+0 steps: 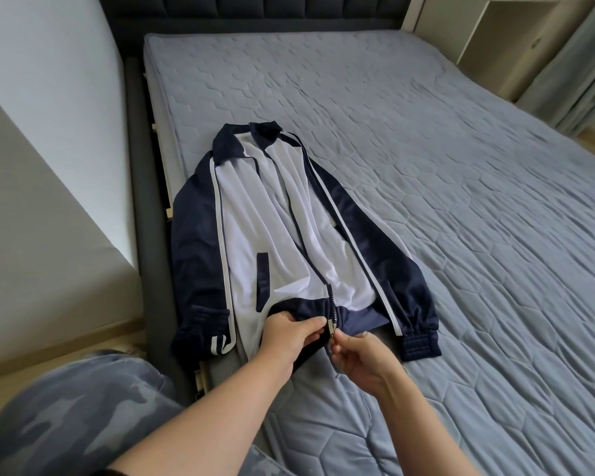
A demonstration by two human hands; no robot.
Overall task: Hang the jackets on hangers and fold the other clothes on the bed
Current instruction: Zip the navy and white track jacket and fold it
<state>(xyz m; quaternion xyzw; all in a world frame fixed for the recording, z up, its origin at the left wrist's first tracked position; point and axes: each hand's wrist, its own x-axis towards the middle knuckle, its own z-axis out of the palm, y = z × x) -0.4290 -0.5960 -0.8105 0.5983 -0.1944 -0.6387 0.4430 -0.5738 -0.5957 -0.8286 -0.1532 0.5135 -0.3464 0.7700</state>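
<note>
A navy and white track jacket (255,221) lies flat on the bed (461,201), collar toward the headboard, front partly unzipped. Its sleeves run down both sides. At the navy hem my left hand (292,333) pinches the fabric just left of the zip. My right hand (361,355) pinches the metal zipper slider (331,323) at the bottom of the zip. No hanger is in view.
A grey quilted cover spreads over the mattress. The dark padded headboard (255,8) stands at the far end, and the dark bed frame (152,269) runs along the left by a pale wall. Curtains (577,73) hang at the right. My camouflage-patterned knee (76,413) is at the lower left.
</note>
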